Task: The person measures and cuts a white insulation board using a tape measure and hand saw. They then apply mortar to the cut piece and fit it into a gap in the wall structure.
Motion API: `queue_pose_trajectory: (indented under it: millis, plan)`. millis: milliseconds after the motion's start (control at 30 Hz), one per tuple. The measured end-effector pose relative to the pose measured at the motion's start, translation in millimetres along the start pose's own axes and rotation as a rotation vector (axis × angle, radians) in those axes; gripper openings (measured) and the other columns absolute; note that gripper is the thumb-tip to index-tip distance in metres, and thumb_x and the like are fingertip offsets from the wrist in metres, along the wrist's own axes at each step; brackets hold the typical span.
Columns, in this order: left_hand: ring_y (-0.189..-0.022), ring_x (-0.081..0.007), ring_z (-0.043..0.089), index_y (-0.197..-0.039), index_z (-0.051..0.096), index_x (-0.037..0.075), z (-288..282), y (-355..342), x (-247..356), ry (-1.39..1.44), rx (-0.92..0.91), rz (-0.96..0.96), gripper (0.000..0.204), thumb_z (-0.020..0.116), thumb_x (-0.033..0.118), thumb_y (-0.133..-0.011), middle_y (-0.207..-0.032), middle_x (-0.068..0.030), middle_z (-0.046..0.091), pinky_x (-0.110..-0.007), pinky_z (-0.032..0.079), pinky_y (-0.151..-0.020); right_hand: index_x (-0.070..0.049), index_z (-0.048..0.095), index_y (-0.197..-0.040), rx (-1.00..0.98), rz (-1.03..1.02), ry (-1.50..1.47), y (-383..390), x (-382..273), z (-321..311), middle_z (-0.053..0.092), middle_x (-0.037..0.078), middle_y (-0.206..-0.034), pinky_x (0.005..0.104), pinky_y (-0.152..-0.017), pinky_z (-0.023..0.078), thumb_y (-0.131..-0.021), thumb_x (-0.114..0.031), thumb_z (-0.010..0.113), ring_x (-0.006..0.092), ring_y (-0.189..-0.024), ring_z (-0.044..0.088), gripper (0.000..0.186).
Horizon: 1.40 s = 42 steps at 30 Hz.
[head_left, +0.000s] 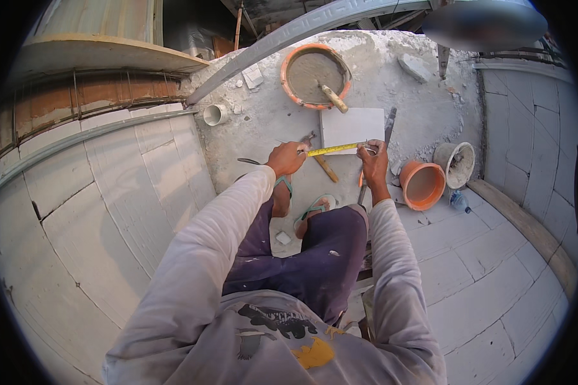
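Tape is strung between left hand and right hand, over the near edge of the block. Tub sits just past that, mix in it. Off right there's a bucket, pail just beyond, bottle beside them.

L grip, R grip — pinched, fwd

Between our left hand and right hand we saw a yellow measuring tape, and just beyond it a white block. Past the hands, an orange tub ringed grey mortar; right of our right hand, a bucket glowed orange (the stronger shade). Below the hands, our purple trousers bore white flecks.
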State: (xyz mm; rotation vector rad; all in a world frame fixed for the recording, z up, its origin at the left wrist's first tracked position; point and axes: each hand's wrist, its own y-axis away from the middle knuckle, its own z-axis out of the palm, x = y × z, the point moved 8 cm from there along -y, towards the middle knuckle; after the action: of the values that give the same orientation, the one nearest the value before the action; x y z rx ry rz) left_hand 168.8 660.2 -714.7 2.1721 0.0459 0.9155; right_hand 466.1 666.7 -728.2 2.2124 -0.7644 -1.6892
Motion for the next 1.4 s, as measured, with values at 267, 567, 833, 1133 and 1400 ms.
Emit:
queue_pose_trajectory:
  millis: [267,567,833,1133,1400]
  plan:
    - [-0.068,-0.0252,0.071,-0.108,0.077,0.011,83,-192,-89,0.007,0.049,0.075,0.029,0.061,0.033,-0.096,-0.082,-0.0115,0.075,-0.040,0.056,-0.075,-0.001,0.061,-0.118,-0.038,-0.304,0.297,-148,110,32,0.071,0.012,-0.102,0.0342,-0.082,0.056,-0.097,-0.013,0.074,0.0200,-0.088,0.070,0.028]
    - [-0.075,-0.0277,0.072,-0.121,0.074,0.010,90,-244,-100,-0.007,0.022,0.078,0.035,0.064,0.033,-0.097,-0.093,-0.0120,0.075,-0.041,0.056,-0.079,-0.002,0.065,-0.111,0.058,-0.632,0.547,-180,131,46,0.068,0.013,-0.101,0.0361,-0.077,0.055,-0.095,-0.005,0.072,0.0248,-0.084,0.069,0.018]
    - [-0.122,-0.0386,0.064,-0.132,0.069,0.008,79,-256,-97,-0.154,0.155,0.070,0.046,0.064,0.039,-0.098,-0.133,-0.0186,0.069,-0.046,0.050,-0.104,-0.002,0.067,-0.110,0.080,-0.649,0.529,-179,130,48,0.068,0.013,-0.101,0.0373,-0.077,0.055,-0.094,-0.005,0.072,0.0281,-0.084,0.069,0.016]
    - [-0.123,-0.0381,0.063,-0.133,0.067,0.007,83,-266,-98,-0.183,0.215,0.164,0.043,0.064,0.033,-0.098,-0.135,-0.0195,0.067,-0.046,0.049,-0.106,-0.001,0.068,-0.108,0.094,-0.768,0.517,-175,127,45,0.069,0.016,-0.101,0.0413,-0.080,0.054,-0.095,-0.006,0.071,0.0353,-0.090,0.070,0.014]
    - [-0.123,-0.0401,0.062,-0.134,0.065,0.005,82,-272,-95,-0.214,0.248,0.190,0.042,0.060,0.029,-0.100,-0.134,-0.0226,0.066,-0.047,0.049,-0.105,-0.003,0.065,-0.105,0.128,-0.731,0.531,-179,123,48,0.066,0.018,-0.099,0.0493,-0.080,0.053,-0.094,-0.005,0.068,0.0412,-0.092,0.066,0.011]
